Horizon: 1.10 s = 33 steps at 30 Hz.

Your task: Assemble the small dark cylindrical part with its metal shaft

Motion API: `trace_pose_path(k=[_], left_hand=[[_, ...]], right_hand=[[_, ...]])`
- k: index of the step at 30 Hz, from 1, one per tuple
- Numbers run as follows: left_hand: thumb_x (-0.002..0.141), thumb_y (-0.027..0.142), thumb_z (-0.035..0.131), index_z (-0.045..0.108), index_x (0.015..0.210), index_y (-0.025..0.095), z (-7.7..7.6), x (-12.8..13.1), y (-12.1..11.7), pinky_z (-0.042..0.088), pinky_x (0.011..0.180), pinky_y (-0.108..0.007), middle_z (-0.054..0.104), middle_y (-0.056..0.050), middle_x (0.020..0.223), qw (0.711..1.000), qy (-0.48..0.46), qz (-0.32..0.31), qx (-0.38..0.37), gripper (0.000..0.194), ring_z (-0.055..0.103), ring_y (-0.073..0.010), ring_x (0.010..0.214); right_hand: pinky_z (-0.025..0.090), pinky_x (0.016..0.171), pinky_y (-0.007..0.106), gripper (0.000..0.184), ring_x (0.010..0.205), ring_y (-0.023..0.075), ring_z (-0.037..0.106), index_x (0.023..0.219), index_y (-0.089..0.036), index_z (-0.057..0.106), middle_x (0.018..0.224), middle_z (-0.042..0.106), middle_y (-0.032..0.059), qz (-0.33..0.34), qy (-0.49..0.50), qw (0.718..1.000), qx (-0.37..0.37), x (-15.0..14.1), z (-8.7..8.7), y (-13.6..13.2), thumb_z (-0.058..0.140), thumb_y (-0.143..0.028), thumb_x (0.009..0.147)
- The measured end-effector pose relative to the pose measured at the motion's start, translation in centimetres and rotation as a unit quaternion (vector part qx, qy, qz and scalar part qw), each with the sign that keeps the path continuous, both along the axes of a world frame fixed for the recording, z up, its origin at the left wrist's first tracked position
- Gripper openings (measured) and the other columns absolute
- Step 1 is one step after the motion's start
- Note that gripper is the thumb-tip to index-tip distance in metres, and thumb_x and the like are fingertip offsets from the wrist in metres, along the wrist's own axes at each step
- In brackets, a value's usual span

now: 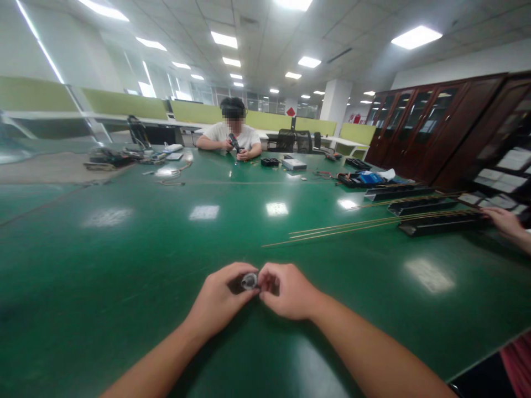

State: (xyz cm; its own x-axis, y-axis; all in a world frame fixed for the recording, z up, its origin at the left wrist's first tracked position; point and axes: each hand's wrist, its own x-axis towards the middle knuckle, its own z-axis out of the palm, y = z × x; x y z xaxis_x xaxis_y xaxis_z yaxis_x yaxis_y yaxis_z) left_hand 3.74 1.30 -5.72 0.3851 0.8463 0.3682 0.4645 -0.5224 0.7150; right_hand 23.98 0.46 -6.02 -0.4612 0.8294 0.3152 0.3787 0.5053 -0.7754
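Between the thumb and fingers of my left hand [218,298] is a small round grey metal part [249,281], with a dark opening facing me. My right hand [290,290] is closed in a pinch, its fingertips against the right rim of this part. Whether anything tiny sits in those right fingertips is hidden. Both hands are low over the near middle of the green table [145,265].
Thin brass-coloured rods [332,229] stick out from black channels [440,223] at right, by another person's hand [504,221]. Across the table a person [232,132] holds a dark power tool [234,142]. A black box [269,162] and a blue-filled tray [369,178] lie farther back.
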Motion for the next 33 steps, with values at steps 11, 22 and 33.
trace_pose_path(k=[11, 22, 33], left_hand=[[0.082, 0.027, 0.068, 0.069, 0.099, 0.023, 0.4, 0.3, -0.7, 0.051, 0.08, -0.026, 0.071, 0.0, 0.095, 1.0, -0.016, 0.002, -0.006, 0.017, 0.067, -0.0163, 0.085], [0.091, 0.034, 0.062, 0.066, 0.117, 0.028, 0.7, 0.3, -1.0, 0.049, 0.09, -0.029, 0.066, -0.003, 0.109, 0.999, 0.015, -0.035, 0.028, 0.027, 0.061, -0.0174, 0.101], [0.086, 0.027, 0.065, 0.062, 0.119, 0.024, 0.2, 0.0, -0.8, 0.052, 0.089, -0.032, 0.066, -0.005, 0.108, 0.996, 0.039, 0.014, 0.084, 0.033, 0.063, -0.0198, 0.099]], right_hand=[[0.047, 0.066, 0.022, 0.01, 0.069, 0.0128, 0.062, 0.084, -0.02, 0.062, 0.079, 0.068, -0.0007, -0.014, -0.021, 1.0, 0.002, 0.1, 1.2, -0.7, 0.069, -0.025, 0.079], [0.042, 0.061, 0.023, 0.015, 0.066, 0.0138, 0.059, 0.084, -0.019, 0.066, 0.074, 0.068, -0.0002, -0.085, -0.055, 0.995, 0.01, 0.5, 1.5, -0.3, 0.068, -0.034, 0.083], [0.049, 0.071, 0.026, 0.015, 0.076, 0.0165, 0.066, 0.095, -0.021, 0.069, 0.087, 0.073, 0.0013, -0.07, -0.047, 0.996, 0.023, 0.7, 1.6, -0.1, 0.068, -0.025, 0.08]])
